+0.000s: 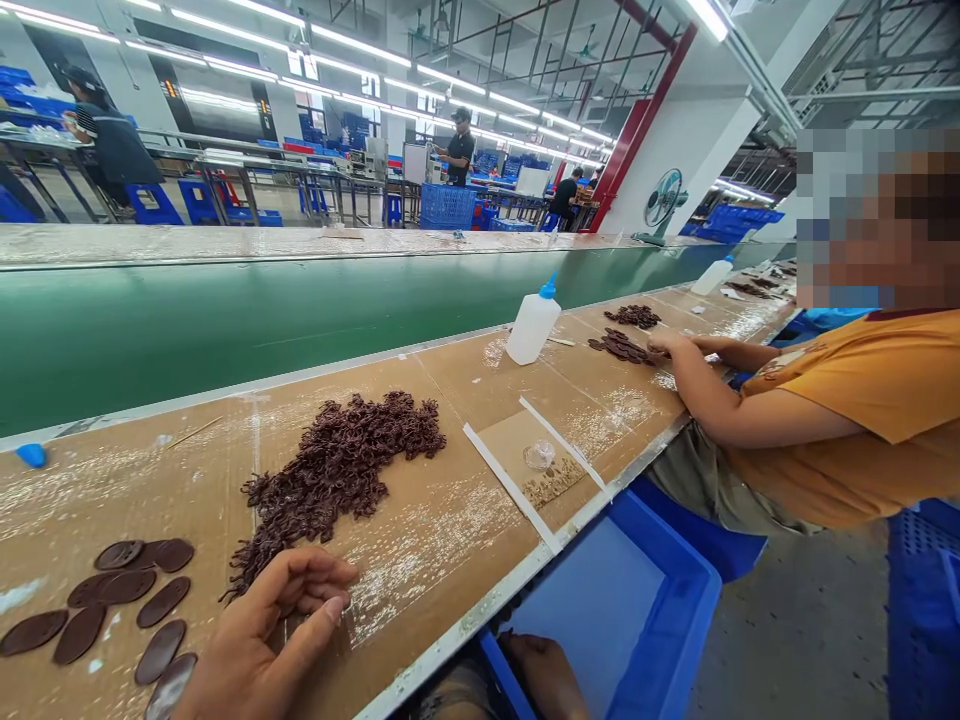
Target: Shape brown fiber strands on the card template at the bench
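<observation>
My left hand (pixel 274 635) is over the near part of the cardboard-covered table, its fingers loosely curled and the thumb apart from them. I see nothing held in it. Just beyond the fingers lies a heap of dark brown, curly, string-like pieces (pixel 352 455). To its left, several flat brown oval pieces (pixel 161 650) are scattered, some overlapping. My right hand (pixel 546 672) is low at the bottom edge, over the near side of a blue plastic tray (pixel 679 640). Its fingers are in shadow and mostly hidden, with something dark beside them.
A white squeeze bottle (pixel 534 325) with a blue cap stands behind a white-taped square (pixel 517 440). A blue cap (pixel 31 455) and a thin stick (pixel 195 432) lie at left. Beyond runs a green conveyor belt (pixel 225 310). A person in an orange shirt (pixel 862 400) works at right.
</observation>
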A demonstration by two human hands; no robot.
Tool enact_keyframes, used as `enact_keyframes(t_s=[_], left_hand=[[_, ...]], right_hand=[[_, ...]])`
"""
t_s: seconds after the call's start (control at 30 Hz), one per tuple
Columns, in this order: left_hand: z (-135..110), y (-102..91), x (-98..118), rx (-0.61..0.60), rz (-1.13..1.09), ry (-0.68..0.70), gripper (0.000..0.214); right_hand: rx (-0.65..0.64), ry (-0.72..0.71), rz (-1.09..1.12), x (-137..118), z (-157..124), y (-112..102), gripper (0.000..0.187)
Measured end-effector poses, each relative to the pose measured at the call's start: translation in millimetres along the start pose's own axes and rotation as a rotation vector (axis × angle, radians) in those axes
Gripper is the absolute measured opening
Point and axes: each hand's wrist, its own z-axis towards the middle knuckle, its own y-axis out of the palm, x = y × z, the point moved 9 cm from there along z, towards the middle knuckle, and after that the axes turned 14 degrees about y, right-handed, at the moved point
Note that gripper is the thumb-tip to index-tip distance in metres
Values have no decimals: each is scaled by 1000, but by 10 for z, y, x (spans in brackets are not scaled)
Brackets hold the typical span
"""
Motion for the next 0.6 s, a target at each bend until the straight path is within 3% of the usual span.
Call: enact_keyframes(t_s=[0.23,0.4,0.6], left_hand=[[24,-6,37,21,22,13,30],[29,-27,84,14,61,29,31],[11,-29,83,21,71,-11,33]], right_hand=[[-5,7,-30,-73,-73,5,36],[93,25,-103,-11,-29,-207,49],[34,45,-142,-3,-83,-387,43]])
